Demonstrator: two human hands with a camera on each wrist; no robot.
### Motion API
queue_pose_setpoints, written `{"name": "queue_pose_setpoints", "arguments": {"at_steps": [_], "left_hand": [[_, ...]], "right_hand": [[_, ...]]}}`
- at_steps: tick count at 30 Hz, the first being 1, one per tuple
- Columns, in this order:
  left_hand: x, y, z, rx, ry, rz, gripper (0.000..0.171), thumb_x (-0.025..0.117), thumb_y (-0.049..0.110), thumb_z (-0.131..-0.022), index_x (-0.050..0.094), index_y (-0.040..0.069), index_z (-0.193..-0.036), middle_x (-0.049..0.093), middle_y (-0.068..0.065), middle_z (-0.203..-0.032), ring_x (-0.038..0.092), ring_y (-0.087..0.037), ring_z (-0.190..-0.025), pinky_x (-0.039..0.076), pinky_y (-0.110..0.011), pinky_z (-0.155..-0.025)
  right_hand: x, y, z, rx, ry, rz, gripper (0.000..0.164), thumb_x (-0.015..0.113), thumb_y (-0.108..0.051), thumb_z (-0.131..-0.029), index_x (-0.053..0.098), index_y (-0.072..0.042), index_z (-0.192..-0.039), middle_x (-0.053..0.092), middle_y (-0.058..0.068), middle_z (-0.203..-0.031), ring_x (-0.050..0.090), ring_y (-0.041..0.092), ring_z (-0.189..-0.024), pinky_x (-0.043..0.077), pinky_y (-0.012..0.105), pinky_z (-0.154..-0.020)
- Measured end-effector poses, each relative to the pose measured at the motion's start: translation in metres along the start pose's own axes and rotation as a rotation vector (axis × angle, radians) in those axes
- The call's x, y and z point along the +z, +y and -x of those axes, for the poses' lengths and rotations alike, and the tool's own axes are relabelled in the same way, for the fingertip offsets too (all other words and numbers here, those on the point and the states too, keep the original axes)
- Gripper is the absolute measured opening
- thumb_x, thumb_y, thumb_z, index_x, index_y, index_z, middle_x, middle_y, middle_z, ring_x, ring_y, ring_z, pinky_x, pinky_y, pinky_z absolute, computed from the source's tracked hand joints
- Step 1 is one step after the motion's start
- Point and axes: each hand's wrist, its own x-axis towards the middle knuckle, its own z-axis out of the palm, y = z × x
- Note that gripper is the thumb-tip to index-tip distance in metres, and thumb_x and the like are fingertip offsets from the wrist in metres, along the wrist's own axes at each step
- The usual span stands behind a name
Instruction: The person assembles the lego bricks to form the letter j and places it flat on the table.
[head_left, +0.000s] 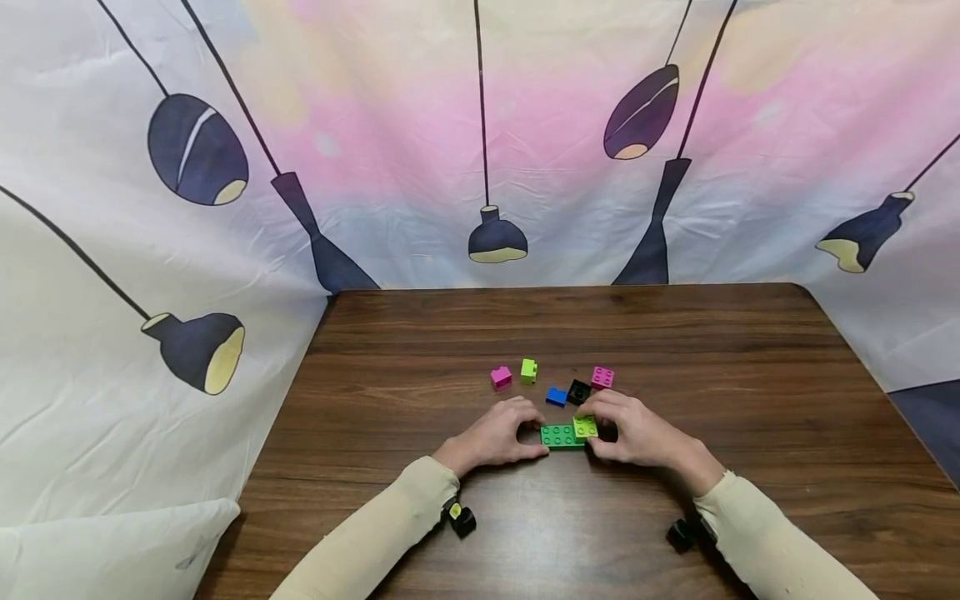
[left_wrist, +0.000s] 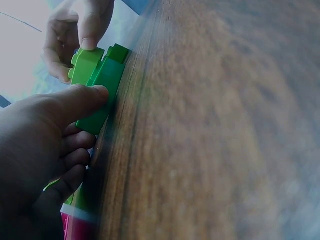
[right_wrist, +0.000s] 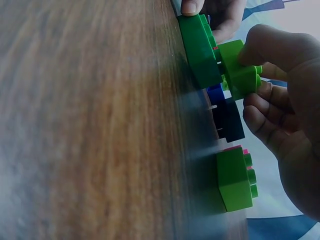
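My left hand (head_left: pixel 498 432) pinches the left end of a long green brick (head_left: pixel 557 437) on the table, thumb at its front side. Between the thumb and fingers of my right hand (head_left: pixel 633 427) is a lime green brick (head_left: pixel 585 428), held over the long brick's right end. In the right wrist view the lime brick (right_wrist: pixel 240 70) sits slightly askew, with studs of the long green brick (right_wrist: pixel 200 52) showing in the gap. Another green brick (right_wrist: pixel 236 180) stands near the right palm; the right hand mostly hides it in the head view.
Behind the hands lie a blue brick (head_left: pixel 557 397), a black brick (head_left: pixel 578 392), a pink brick (head_left: pixel 602 377), another pink brick (head_left: pixel 501 378) and a lime brick (head_left: pixel 528 371). The brown wooden table (head_left: pixel 420 333) ends at a printed cloth (head_left: pixel 420 167) at the back.
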Motion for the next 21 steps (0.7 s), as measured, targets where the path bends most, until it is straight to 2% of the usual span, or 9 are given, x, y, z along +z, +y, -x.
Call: {"name": "queue_pose_setpoints", "arguments": {"at_steps": [8, 13, 21], "left_hand": [[0.0003, -0.0004, -0.0006, -0.003, 0.003, 0.012, 0.035, 0.075, 0.038, -0.085, 0.069, 0.014, -0.108, 0.066, 0.005, -0.104, 0.059, -0.008, -0.1, 0.048, -0.02, -0.088], [0.0003, 0.0001, -0.0013, 0.0, 0.005, 0.016, 0.035, 0.075, 0.038, -0.084, 0.069, 0.014, -0.108, 0.066, 0.005, -0.104, 0.059, -0.008, -0.099, 0.049, -0.021, -0.087], [0.0023, -0.001, -0.001, 0.001, 0.014, 0.027, 0.034, 0.076, 0.037, -0.084, 0.07, 0.013, -0.107, 0.066, 0.005, -0.103, 0.058, -0.007, -0.097, 0.048, -0.02, -0.085]], "right_hand": [[0.0013, 0.0003, 0.0006, -0.037, 0.0, 0.001, 0.031, 0.074, -0.015, -0.08, 0.066, -0.012, -0.109, 0.063, -0.004, -0.108, 0.059, 0.008, -0.095, 0.053, 0.028, -0.076], [0.0014, 0.0, 0.0006, -0.032, 0.002, -0.009, 0.03, 0.074, -0.014, -0.079, 0.066, -0.012, -0.108, 0.063, -0.004, -0.106, 0.059, 0.008, -0.094, 0.054, 0.028, -0.076], [0.005, 0.0024, 0.0014, -0.079, 0.03, -0.048, 0.029, 0.077, -0.009, -0.074, 0.066, -0.008, -0.101, 0.061, -0.001, -0.1, 0.055, 0.009, -0.083, 0.051, 0.022, -0.068]]}}
